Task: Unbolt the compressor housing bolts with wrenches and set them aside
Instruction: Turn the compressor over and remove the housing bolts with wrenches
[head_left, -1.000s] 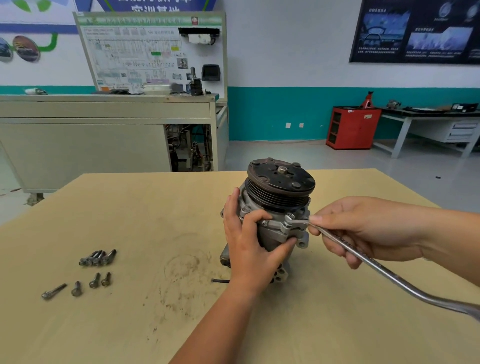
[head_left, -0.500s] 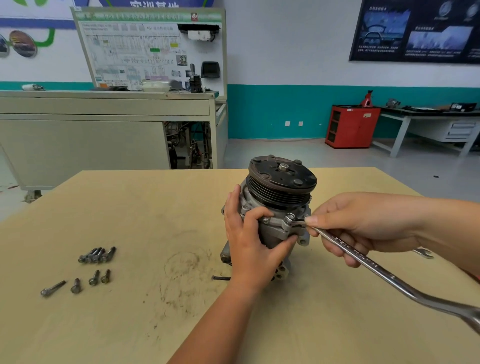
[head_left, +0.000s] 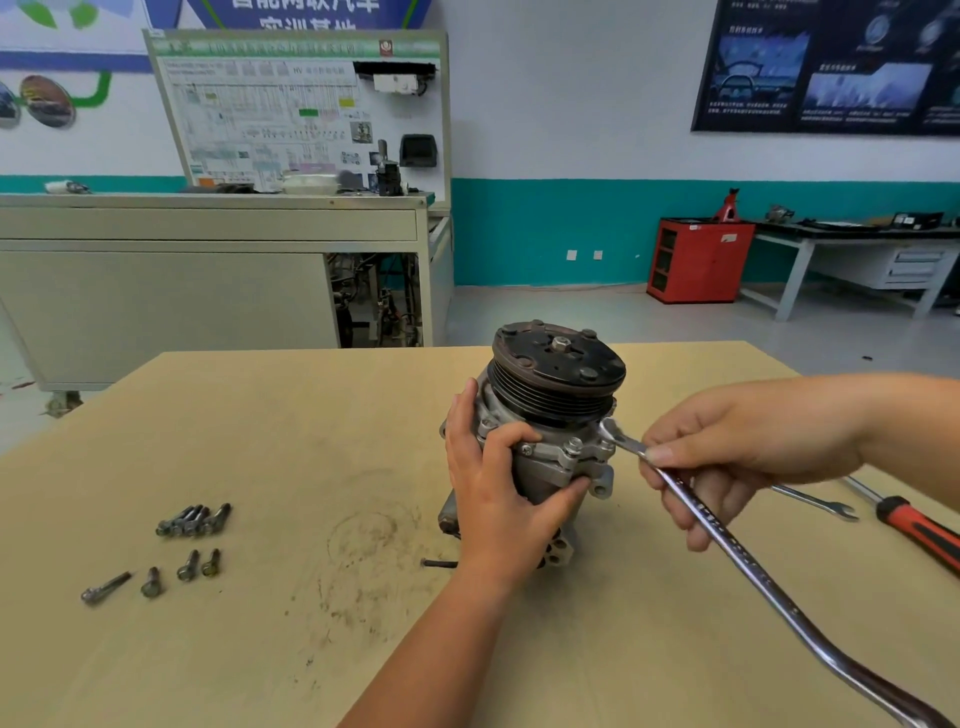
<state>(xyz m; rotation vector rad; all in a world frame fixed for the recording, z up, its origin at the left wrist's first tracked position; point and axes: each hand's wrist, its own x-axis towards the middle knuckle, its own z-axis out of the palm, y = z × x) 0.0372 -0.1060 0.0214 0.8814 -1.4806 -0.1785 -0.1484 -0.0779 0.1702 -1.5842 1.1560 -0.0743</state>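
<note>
Head of long chrome wrench (head_left: 753, 566), pinched by right hand (head_left: 748, 447), has shifted right off front steel flange bolt (head_left: 574, 444) — re-seating likely needed — while left hand (head_left: 498, 493) clasps grey metal compressor (head_left: 558, 364), frame centre.

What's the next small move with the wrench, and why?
Probably slide the wrench head left onto the flange bolt and turn. The bolt's head shows bare, with the open end lying just to its right. The left hand grips the compressor, and the right hand holds the wrench.
</note>
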